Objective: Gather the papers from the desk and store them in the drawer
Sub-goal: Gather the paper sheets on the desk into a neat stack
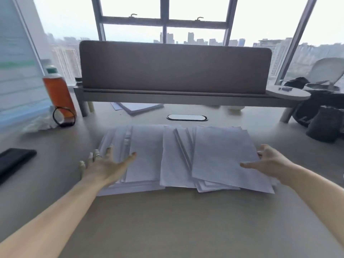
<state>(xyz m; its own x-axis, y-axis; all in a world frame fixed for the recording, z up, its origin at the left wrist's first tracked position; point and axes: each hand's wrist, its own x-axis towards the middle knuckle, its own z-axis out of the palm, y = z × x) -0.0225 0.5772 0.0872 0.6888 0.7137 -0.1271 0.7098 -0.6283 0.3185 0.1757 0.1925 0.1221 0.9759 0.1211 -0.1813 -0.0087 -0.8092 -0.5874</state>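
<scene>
Several white papers [178, 157] lie spread in overlapping sheets across the middle of the beige desk [176, 224]. My left hand [104, 164] hovers flat over their left edge, fingers spread, thumb reaching over a sheet, holding nothing. At the right edge, my right hand [268, 159] touches the top sheet, its thumb lying on the paper and its fingers beside or under the edge. More papers [138, 107] lie further back under the raised shelf. No drawer is in view.
A grey divider panel [175, 67] stands on a raised shelf behind the papers. An orange bottle [58, 94] and a black ring [63, 116] sit at the left, a dark flat object [14, 161] nearer left. Dark bags [323, 120] crowd the right.
</scene>
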